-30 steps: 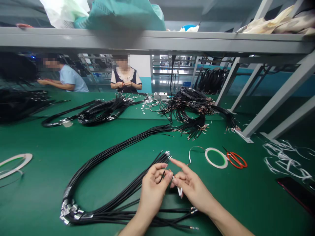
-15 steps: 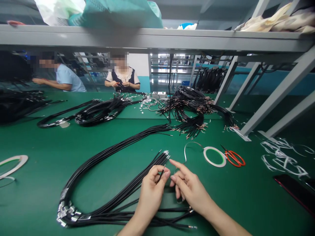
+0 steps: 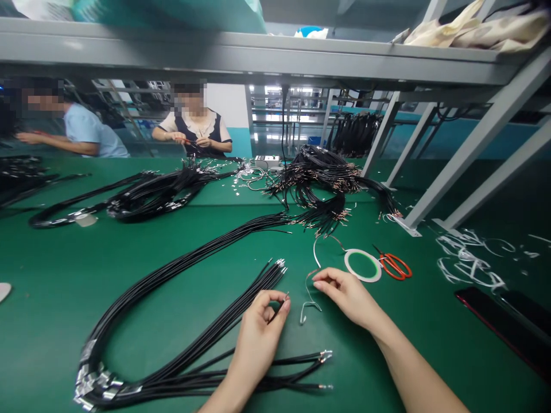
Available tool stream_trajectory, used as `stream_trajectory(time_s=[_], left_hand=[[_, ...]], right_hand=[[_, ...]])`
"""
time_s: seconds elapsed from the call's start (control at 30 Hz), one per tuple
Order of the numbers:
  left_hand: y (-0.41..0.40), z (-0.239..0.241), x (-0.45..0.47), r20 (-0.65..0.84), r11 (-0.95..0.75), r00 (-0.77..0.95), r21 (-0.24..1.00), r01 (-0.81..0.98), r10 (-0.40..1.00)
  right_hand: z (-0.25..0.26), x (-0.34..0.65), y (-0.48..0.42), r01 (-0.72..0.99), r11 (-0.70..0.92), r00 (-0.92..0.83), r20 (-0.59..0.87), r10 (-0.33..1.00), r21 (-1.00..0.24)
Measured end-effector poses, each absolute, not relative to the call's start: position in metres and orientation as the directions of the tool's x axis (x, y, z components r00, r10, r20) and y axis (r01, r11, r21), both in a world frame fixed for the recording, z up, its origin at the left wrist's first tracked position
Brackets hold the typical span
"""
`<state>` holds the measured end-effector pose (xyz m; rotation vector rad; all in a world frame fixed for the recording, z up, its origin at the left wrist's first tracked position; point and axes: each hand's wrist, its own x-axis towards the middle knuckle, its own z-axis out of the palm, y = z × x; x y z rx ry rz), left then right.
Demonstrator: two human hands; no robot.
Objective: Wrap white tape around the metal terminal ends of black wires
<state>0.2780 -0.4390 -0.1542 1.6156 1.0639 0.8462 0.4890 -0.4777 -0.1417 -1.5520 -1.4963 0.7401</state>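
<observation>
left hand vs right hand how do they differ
The left hand pinches a black wire end; the right hand pinches a thin pale tape strip. The left hand sits beside the wire bundle, the right hand nearer the tape roll. Both are over the green table.

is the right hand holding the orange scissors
No, the orange scissors lie on the green table beside the tape roll, while the right hand pinches a thin tape strip and the left hand a black wire.
</observation>
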Motion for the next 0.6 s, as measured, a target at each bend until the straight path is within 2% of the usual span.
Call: stream_trajectory(time_s=[0.13,0.23,0.3,0.33,0.4,0.47,0.53,0.6], left_hand=[[-0.439,-0.155,0.278,0.030,-0.134,0.387,0.960,0.245,0.922],[-0.439,-0.155,0.278,0.036,-0.121,0.377,0.971,0.206,0.926],[-0.439,-0.154,0.279,0.025,-0.094,0.352,0.979,0.180,0.936],[-0.440,-0.153,0.278,0.008,-0.068,0.336,0.984,0.165,0.942],[-0.440,-0.151,0.279,-0.038,-0.001,0.312,0.992,0.123,0.949],[-0.440,-0.147,0.279,-0.042,0.025,0.306,0.998,0.062,0.951],[-0.441,-0.145,0.280,0.023,-0.026,0.324,1.000,0.004,0.946],[-0.440,-0.144,0.280,0.092,-0.084,0.356,0.996,-0.038,0.930]], right_hand=[[-0.142,0.485,-0.479,0.692,0.234,-0.045,0.283,0.958,-0.684],[-0.145,0.481,-0.478,0.797,0.282,-0.156,0.270,0.950,-0.534],[-0.148,0.479,-0.477,0.807,0.269,-0.137,0.276,0.951,-0.525],[-0.148,0.478,-0.476,0.781,0.249,-0.088,0.293,0.952,-0.573],[-0.148,0.475,-0.476,0.624,0.175,0.073,0.280,0.957,-0.761],[-0.145,0.469,-0.477,0.326,0.048,0.167,0.108,0.980,-0.944],[-0.143,0.460,-0.480,0.047,-0.109,0.091,-0.105,0.990,-0.993],[-0.141,0.450,-0.482,-0.089,-0.199,-0.017,-0.199,0.980,-0.976]])
